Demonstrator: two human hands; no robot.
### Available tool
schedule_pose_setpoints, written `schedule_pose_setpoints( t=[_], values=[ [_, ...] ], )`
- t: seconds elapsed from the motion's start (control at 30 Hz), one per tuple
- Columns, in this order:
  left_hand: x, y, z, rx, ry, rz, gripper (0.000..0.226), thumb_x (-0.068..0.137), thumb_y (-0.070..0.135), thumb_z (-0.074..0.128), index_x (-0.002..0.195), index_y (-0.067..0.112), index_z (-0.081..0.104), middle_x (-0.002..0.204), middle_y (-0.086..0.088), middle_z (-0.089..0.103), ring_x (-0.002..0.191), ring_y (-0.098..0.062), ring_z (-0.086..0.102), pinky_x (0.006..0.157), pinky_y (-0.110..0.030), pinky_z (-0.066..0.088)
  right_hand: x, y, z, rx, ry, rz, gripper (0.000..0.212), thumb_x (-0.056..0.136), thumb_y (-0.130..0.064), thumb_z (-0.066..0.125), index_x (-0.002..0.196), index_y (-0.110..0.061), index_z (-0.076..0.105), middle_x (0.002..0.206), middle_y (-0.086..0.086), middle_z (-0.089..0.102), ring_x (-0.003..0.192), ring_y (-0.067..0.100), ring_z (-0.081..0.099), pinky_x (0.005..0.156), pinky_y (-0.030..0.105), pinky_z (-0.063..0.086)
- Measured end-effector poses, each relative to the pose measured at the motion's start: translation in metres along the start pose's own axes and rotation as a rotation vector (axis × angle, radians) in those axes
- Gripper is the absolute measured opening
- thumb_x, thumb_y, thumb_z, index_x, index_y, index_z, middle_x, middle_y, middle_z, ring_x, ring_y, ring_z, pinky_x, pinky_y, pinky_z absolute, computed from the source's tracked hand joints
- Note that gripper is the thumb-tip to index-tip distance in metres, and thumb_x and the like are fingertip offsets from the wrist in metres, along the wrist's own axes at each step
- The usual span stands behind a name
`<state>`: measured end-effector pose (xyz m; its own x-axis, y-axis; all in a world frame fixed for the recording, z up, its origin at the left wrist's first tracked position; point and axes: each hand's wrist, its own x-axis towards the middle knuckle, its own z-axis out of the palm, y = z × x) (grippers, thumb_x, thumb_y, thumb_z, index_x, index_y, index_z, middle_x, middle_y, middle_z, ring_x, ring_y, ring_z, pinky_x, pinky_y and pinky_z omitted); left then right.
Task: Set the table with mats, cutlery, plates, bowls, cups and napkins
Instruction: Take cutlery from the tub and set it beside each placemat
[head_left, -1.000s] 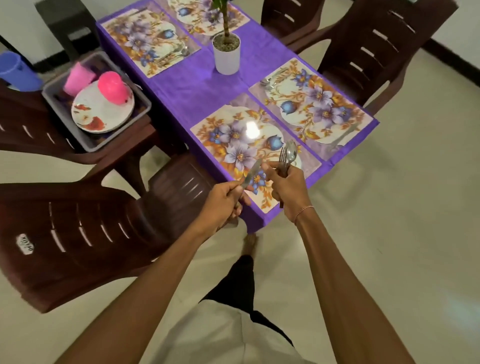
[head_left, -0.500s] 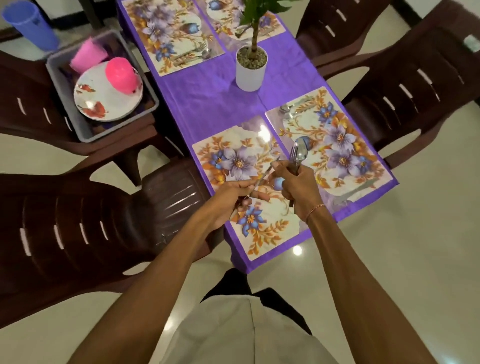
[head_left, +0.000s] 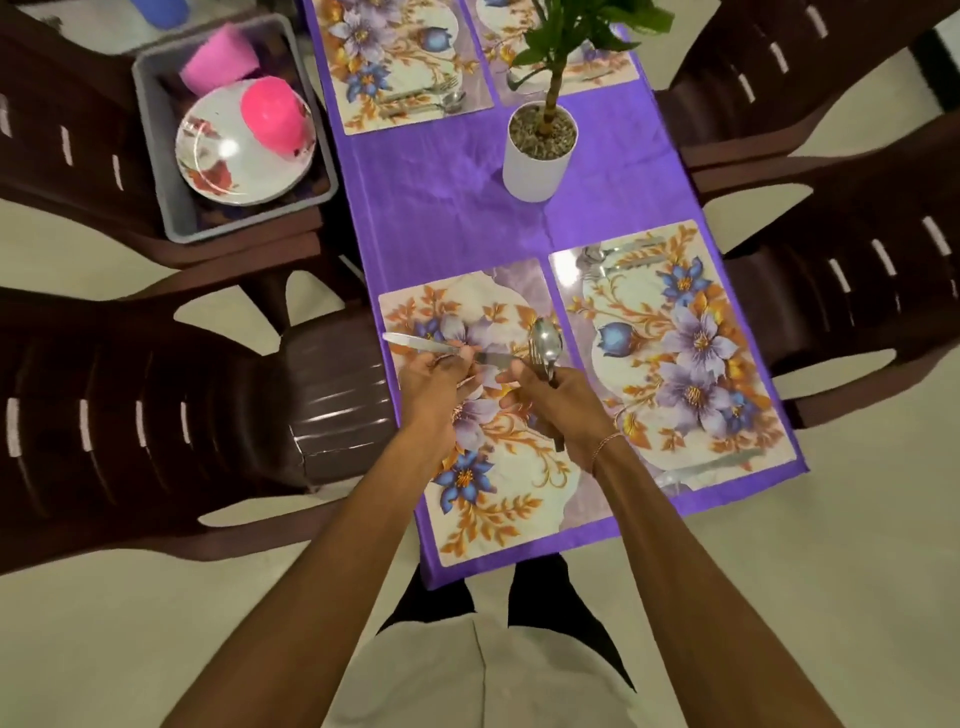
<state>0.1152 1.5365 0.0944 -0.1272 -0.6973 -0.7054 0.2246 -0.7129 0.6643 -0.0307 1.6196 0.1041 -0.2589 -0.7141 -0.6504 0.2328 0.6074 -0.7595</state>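
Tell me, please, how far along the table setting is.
Done: four mats lie on the purple cloth, and cutlery lies on the far left mat and the near right mat. In hand: over the near left mat, the left hand holds a knife, the right hand a fork and spoon. Left: plates and pink cups wait in the grey tub; no napkins are visible.

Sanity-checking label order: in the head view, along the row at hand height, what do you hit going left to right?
Left brown chair → knife in the left hand → spoon in the right hand → right floral mat → right brown chair.
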Motion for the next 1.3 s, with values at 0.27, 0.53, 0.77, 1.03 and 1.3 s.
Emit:
schedule_pose_setpoints(
  t=[0.27, 0.53, 0.77, 1.03, 1.3],
  values=[
    [0.012, -0.028, 0.040, 0.193, 0.022, 0.179, 0.007, 0.102, 0.004, 0.060, 0.101, 0.005, 0.067, 0.091, -0.001, 0.073, 0.081, -0.007, 0.073, 0.076, -0.024, 0.058, 0.058, -0.013, -0.049, 0.050, -0.035, 0.066, 0.027, 0.097, -0.015, 0.069, 0.112, 0.009, 0.070, 0.089, 0.029, 0.066, 0.036, 0.004, 0.027, 0.035, 0.020, 0.025],
    [0.061, -0.028, 0.036, -0.011, 0.258, 0.085, 0.015, 0.098, 0.007, 0.068, 0.111, 0.000, 0.069, 0.098, -0.009, 0.076, 0.093, -0.026, 0.074, 0.086, -0.034, 0.063, 0.118, -0.026, -0.062, -0.211, 0.194, -0.065, 0.011, 0.073, -0.012, 0.090, 0.076, -0.015, 0.079, 0.080, 0.006, 0.077, 0.071, 0.014, 0.071, 0.077, 0.030, 0.060],
    [0.126, -0.010, 0.015, 0.164, 0.492, 0.152, 0.009, 0.096, 0.013, 0.070, 0.104, 0.013, 0.075, 0.096, -0.005, 0.078, 0.087, -0.024, 0.078, 0.081, -0.041, 0.065, 0.175, -0.040, -0.028, -0.244, 0.286, 0.008, 0.016, 0.078, -0.020, 0.088, 0.082, -0.013, 0.074, 0.066, -0.005, 0.066, 0.055, 0.009, 0.062, 0.043, 0.009, 0.043],
    [0.168, 0.005, -0.003, 0.330, 0.707, 0.223, 0.010, 0.088, 0.012, 0.080, 0.097, 0.016, 0.081, 0.086, 0.006, 0.074, 0.086, -0.013, 0.073, 0.084, -0.028, 0.062, 0.216, -0.040, -0.004, -0.279, 0.475, 0.038, 0.027, 0.075, -0.031, 0.091, 0.092, -0.014, 0.079, 0.081, 0.001, 0.071, 0.073, 0.017, 0.063, 0.062, 0.023, 0.046],
    [0.188, 0.005, -0.011, 0.414, 0.705, 0.198, 0.013, 0.085, 0.019, 0.085, 0.098, 0.017, 0.083, 0.101, -0.002, 0.079, 0.095, -0.015, 0.074, 0.090, -0.036, 0.062, 0.233, -0.037, 0.005, -0.241, 0.601, 0.086, 0.028, 0.078, -0.033, 0.088, 0.096, -0.014, 0.078, 0.088, 0.004, 0.077, 0.078, 0.020, 0.070, 0.061, 0.023, 0.051]
  ],
)
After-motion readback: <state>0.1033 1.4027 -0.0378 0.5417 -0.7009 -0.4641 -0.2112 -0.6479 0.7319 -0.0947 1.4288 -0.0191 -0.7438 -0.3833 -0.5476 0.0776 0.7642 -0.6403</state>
